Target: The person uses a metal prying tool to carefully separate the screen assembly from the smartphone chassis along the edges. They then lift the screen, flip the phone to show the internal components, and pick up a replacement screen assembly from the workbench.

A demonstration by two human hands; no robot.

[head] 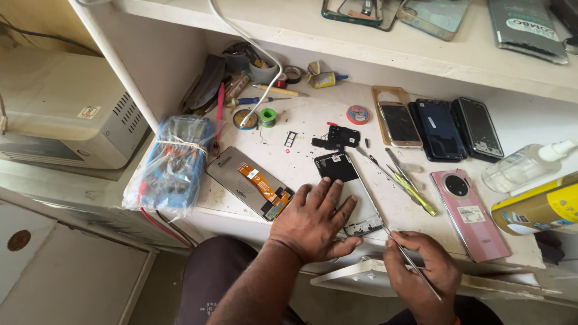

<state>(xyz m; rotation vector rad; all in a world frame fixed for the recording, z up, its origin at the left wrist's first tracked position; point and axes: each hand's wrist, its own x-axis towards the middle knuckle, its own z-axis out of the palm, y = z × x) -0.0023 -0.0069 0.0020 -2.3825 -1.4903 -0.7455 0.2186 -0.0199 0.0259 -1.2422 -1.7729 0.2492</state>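
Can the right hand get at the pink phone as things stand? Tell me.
Probably yes. The pink phone lies face down just beyond the right hand, with bare bench between them. But that hand's grip is taken by tweezers, so it would need to put them down first.

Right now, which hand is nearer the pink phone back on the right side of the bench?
Right. The right hand, holding tweezers, sits just below-left of the pink phone back; the left hand lies flat on the opened phone, farther left.

Phone repair workshop — opened phones [442,129], tweezers [411,188], multimeter [174,162] on bench [313,120]

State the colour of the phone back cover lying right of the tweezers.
Pink phone back cover, head view.
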